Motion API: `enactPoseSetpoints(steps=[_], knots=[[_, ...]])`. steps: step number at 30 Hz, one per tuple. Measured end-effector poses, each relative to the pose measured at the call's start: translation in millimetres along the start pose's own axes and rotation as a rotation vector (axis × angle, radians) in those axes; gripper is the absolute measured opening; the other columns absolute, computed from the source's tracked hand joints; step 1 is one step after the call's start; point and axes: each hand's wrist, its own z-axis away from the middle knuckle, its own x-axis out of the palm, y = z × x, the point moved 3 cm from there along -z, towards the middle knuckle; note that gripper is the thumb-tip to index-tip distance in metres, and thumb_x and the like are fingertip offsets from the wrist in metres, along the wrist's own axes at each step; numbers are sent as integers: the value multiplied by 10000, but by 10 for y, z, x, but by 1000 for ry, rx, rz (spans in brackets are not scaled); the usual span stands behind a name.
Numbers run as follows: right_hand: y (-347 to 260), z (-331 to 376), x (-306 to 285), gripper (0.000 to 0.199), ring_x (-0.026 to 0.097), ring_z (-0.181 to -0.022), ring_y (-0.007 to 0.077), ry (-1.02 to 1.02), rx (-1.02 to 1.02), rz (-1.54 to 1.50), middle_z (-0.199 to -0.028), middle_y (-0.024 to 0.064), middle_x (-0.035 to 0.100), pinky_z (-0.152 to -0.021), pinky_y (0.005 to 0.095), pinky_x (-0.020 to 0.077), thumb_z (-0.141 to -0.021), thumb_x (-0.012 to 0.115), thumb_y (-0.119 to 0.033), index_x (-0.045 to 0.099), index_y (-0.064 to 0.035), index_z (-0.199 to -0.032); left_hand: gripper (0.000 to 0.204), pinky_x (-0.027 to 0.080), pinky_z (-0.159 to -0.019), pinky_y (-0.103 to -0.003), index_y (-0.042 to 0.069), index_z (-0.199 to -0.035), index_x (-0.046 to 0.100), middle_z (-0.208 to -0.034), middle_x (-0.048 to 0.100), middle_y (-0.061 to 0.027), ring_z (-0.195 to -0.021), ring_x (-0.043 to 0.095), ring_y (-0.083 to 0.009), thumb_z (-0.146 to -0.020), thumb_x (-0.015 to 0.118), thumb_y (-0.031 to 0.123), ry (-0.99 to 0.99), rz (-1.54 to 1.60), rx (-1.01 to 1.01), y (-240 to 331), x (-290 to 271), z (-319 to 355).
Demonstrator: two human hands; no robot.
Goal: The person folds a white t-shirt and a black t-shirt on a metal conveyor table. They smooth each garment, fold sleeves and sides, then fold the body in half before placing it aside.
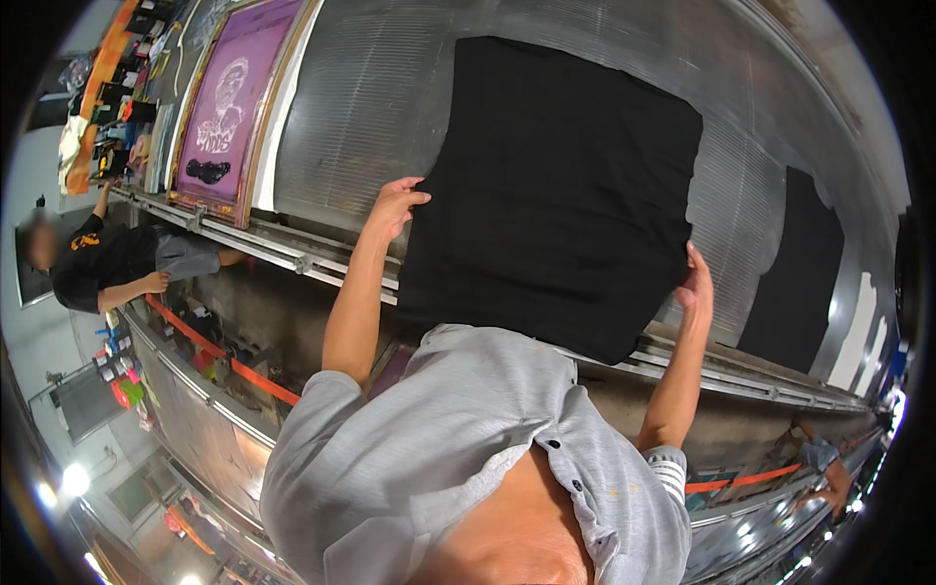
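A black fabric piece [561,185], likely a cut garment panel, lies over the long grey table and droops over its near edge toward me. My left hand [398,207] is at the fabric's left edge, thumb and fingers closed on its border. At the lower right edge my right hand [694,278] pinches the cloth, its fingertips partly hidden by the fabric. Soft folds run across the right half of the cloth.
A purple printing screen [234,102] with a pale portrait and a dark ink blob stands left on the table. Another black panel [799,263] lies to the right, with white pieces [858,331] beyond. A metal rail [322,273] lines the near edge. A co-worker [107,258] stands at left.
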Motion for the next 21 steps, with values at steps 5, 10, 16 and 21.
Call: enactPoseSetpoints(steps=[5, 10, 16, 21], knots=[[-393, -242, -750, 311, 695, -999, 236, 115, -69, 104, -1158, 121, 712, -834, 379, 551, -906, 725, -234, 671, -68, -1164, 451, 444, -816, -356, 24, -1219, 648, -1152, 670, -84, -1032, 606, -194, -799, 787, 110, 27, 58, 16, -136, -102, -147], [-394, 30, -417, 401, 659, -879, 167, 475, -476, 465, -1042, 71, 715, -709, 278, 463, -897, 749, -230, 658, -21, -1227, 454, 447, -718, -281, -29, -1192, 655, -997, 697, -63, -838, 622, -128, -807, 813, 151, 121, 173, 134, -144, 141, 49], [548, 560, 1398, 268, 647, -762, 140, 319, -812, 771, -830, 79, 732, -731, 299, 522, -845, 781, -178, 729, 53, -969, 239, 475, -657, -241, -21, -1019, 741, -840, 701, -44, -743, 617, -95, -813, 793, 88, -123, 36, 233, 177, 2077, 701], [984, 606, 1760, 180, 675, -761, 202, 369, -883, 739, -864, 130, 724, -714, 322, 520, -859, 743, -125, 719, 36, -934, 180, 454, -593, -203, -59, -980, 726, -759, 673, -17, -660, 579, -47, -852, 757, 64, -243, 87, 290, 0, 2637, 723]])
